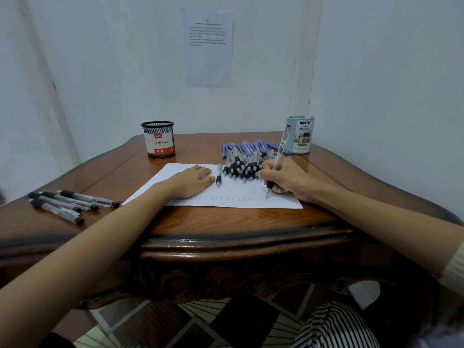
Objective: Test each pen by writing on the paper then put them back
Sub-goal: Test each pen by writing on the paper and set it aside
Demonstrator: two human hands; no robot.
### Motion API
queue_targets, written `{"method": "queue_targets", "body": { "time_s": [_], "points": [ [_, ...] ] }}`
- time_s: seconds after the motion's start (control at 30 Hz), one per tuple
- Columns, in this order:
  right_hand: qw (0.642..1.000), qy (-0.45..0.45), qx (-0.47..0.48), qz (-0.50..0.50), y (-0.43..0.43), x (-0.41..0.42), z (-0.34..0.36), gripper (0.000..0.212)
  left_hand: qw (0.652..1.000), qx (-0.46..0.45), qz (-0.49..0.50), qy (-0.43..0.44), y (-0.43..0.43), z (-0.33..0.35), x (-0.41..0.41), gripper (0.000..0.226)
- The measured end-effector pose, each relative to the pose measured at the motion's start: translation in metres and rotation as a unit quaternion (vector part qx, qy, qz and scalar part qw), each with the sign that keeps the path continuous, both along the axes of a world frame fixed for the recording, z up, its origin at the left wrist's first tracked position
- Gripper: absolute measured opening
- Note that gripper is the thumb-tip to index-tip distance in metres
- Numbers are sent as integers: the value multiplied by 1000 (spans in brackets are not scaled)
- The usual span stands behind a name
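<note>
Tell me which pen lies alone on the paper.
The lone pen beside the left hand; the rest are in the heap, the far-left group, or the right hand.

A paper (pixel 173 173) is laid at the middle of the table (pixel 226 222), with the left hand (pixel 192 180) rested flat on its left half and a pen (pixel 278 159) held by the right hand (pixel 288 179), tip set on the paper near its front edge. A single pen (pixel 219 174) is laid on the paper just right of the left hand, and a heap of pens (pixel 247 159) is piled behind the right hand. A mesh cup (pixel 159 140) is stood behind the paper to the left, a desk organizer (pixel 300 135) at the back right corner, and loose pens (pixel 70 203) are laid well left of the paper.
</note>
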State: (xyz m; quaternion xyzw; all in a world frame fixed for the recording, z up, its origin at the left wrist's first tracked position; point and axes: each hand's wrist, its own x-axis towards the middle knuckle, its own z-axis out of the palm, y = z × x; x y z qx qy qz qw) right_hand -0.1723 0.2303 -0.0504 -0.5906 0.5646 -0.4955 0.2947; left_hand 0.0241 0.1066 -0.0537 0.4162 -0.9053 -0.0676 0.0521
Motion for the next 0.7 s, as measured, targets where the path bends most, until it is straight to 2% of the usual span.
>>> {"method": "queue_targets", "body": {
  "time_s": [0.5, 0.6, 0.7],
  "points": [
    [999, 31, -25, -7, 2, 1, 0, 38, 1000, -1, -1, 1, -2, 0, 1, 51],
    [999, -15, -33, -6, 4, 3, 3, 41, 1000, -1, -3, 5, -2, 0, 1, 51],
    [996, -81, -30, -16, 5, 5, 8, 55, 1000, -3, -4, 3, -3, -1, 0, 51]
  ]
}}
